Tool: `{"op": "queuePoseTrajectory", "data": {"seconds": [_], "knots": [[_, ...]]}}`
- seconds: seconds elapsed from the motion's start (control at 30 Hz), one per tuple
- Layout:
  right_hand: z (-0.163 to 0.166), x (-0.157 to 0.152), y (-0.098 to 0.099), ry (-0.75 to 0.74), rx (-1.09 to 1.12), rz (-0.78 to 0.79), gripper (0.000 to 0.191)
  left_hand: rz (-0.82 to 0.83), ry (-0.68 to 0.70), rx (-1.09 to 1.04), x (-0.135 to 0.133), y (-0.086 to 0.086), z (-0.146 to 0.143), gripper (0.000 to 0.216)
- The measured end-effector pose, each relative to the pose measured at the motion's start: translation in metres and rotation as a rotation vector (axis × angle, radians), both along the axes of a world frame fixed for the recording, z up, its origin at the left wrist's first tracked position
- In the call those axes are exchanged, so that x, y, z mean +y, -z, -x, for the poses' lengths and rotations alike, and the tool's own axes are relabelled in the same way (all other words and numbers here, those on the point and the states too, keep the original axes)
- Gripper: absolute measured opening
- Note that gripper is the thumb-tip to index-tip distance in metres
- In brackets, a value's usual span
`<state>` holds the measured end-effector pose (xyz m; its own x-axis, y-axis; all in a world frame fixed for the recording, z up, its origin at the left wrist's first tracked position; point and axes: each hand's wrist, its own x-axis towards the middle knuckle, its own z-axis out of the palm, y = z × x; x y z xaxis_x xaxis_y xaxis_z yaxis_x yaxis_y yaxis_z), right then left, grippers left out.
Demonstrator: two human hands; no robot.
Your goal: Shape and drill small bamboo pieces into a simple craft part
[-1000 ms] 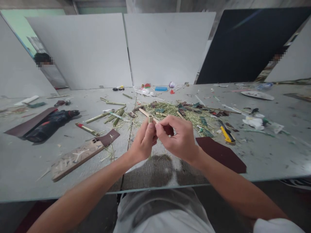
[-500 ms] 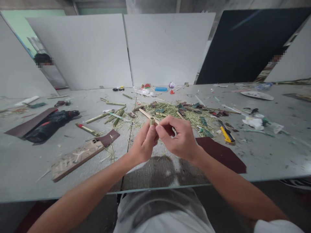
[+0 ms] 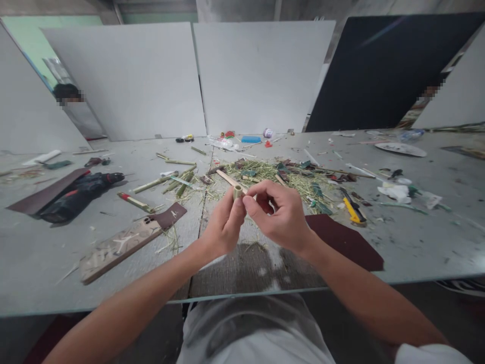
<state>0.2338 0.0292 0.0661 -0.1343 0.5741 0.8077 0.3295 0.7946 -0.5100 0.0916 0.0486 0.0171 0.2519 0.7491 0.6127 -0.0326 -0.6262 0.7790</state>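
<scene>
My left hand [image 3: 224,222] is closed around a short bamboo tube [image 3: 237,192], held upright with its round hollow end facing up. A flat, pale wooden stick [image 3: 226,178] slants behind the tube and runs toward my right fingertips. My right hand [image 3: 278,215] is closed in a pinch beside the tube, at the stick's near end; its fingers partly hide what they grip. Beyond both hands lies a heap of green bamboo shavings [image 3: 265,172] with dark scraps in it.
Left on the table are a cordless drill [image 3: 83,194], a phone in a patterned case [image 3: 121,247] and cut bamboo pieces [image 3: 184,183]. To the right lie a yellow utility knife [image 3: 354,208] and a dark red sandpaper sheet [image 3: 344,242]. Upright white panels [image 3: 261,76] stand behind.
Both hands stay almost in place, with small shifts of the fingers. A few more shavings show on the table below them. The tube remains upright in my left hand.
</scene>
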Motion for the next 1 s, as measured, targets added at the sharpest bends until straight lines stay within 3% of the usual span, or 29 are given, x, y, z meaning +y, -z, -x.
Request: {"op": "queuePoseTrajectory", "data": {"seconds": [0.43, 0.73, 1.0], "knots": [[0.000, -0.001, 0.000, -0.076, 0.069, 0.180, 0.011, -0.082, -0.059, 0.078, 0.000, 0.000, 0.003, 0.028], [-0.002, 0.000, -0.001, -0.142, 0.102, 0.209, 0.010, -0.105, -0.057, 0.104, -0.004, -0.005, 0.002, 0.028], [-0.005, 0.000, 0.007, -0.249, 0.096, 0.161, 0.008, -0.366, -0.106, 0.190, -0.004, -0.015, 0.006, 0.025]]}}
